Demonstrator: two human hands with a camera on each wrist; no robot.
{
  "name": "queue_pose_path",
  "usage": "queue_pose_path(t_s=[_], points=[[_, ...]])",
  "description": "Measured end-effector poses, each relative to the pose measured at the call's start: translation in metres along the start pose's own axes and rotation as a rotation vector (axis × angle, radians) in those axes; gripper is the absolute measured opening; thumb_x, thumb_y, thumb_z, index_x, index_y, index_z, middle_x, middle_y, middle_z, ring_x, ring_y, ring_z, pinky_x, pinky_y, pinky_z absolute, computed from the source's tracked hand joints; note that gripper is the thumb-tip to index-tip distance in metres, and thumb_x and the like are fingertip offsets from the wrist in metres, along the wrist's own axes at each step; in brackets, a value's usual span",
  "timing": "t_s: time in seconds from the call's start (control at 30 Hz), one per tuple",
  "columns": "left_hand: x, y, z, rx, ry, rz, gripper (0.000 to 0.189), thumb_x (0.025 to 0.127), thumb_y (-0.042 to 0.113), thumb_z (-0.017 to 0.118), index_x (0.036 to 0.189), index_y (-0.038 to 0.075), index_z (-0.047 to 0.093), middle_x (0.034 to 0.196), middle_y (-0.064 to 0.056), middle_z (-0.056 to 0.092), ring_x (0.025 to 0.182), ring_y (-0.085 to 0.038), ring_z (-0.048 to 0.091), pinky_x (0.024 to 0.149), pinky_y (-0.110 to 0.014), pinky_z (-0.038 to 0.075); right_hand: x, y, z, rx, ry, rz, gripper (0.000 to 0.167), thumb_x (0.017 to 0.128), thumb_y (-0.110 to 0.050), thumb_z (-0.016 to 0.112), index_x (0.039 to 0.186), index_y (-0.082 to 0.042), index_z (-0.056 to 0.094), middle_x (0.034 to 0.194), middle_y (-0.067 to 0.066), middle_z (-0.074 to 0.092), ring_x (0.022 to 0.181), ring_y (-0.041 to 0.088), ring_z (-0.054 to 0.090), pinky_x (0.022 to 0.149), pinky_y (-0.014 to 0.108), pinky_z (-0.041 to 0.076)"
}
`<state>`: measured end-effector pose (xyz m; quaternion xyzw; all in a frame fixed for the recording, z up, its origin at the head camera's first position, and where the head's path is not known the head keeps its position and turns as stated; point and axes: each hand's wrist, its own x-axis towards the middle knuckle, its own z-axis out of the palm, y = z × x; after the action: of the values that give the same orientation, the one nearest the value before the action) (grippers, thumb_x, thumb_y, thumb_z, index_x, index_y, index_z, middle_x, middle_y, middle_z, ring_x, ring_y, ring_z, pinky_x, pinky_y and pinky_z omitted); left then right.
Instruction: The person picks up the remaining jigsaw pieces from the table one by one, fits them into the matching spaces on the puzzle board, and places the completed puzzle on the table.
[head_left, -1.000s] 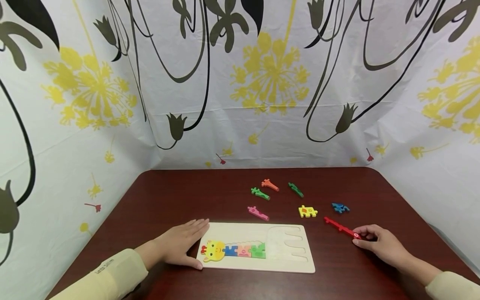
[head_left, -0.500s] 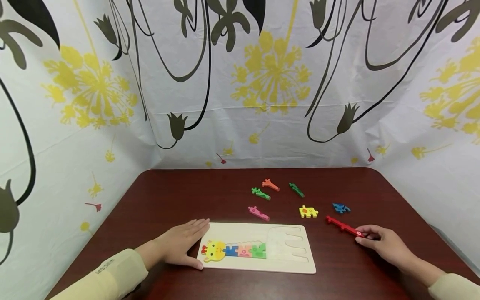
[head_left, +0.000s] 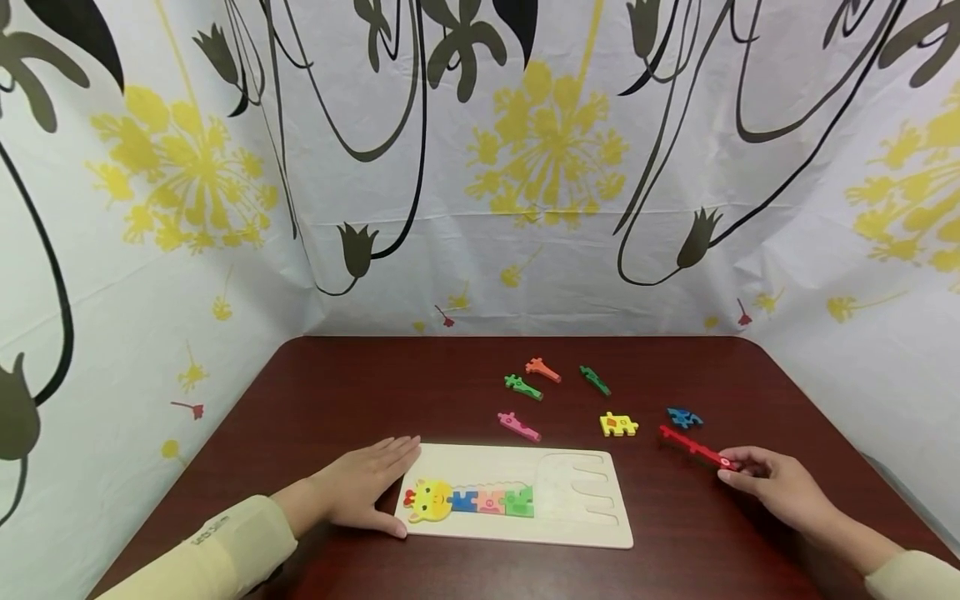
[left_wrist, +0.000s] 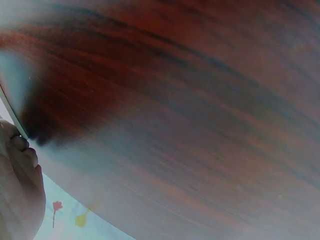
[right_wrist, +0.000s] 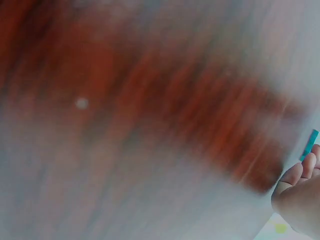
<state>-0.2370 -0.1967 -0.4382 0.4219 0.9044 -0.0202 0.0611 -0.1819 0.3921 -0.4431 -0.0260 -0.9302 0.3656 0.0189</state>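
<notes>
Two hands at a dark red-brown table [head_left: 405,383] with a wooden puzzle board [head_left: 483,462]. The board lies flat, bottom centre of the frame. The left hand [head_left: 363,487], lower left, rests with extended fingers along the board's left end, gripping nothing; this contact presumably steadies the board. The right hand [head_left: 776,487], lower right, pinches a long red piece [head_left: 693,447] between thumb and fingers at its near end, which leaves most of its length uncovered, the far end pointing to the upper left. Whether that far end touches the table cannot be told.

In the board's left half, a yellow giraffe head [head_left: 430,500] and blue, salmon and green segments form one joined row; the leg-shaped recesses at its right are unfilled. Beyond the board, from centre to right of centre, lie a loose pink piece [head_left: 519,427], light green piece [head_left: 523,387], orange piece [head_left: 543,369], dark green piece [head_left: 596,380], yellow piece [head_left: 618,425] and blue piece [head_left: 684,417], spread apart, an arrangement likely to make each easy to pick up singly.
</notes>
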Motion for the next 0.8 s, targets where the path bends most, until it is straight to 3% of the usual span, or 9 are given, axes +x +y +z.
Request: queue_pose_path(t_s=[0.8], points=[[0.001, -0.003, 0.004, 0.021, 0.016, 0.004, 0.112, 0.079, 0.086, 0.035, 0.155, 0.006, 0.02, 0.161, -0.008, 0.018, 0.146, -0.022, 0.017, 0.115, -0.041, 0.021, 0.01, -0.031, 0.003, 0.041, 0.039, -0.061, 0.047, 0.091, -0.032, 0.07, 0.122, 0.001, 0.062, 0.091, 0.008, 0.062, 0.077, 0.013, 0.052, 0.059, 0.026, 0.045]])
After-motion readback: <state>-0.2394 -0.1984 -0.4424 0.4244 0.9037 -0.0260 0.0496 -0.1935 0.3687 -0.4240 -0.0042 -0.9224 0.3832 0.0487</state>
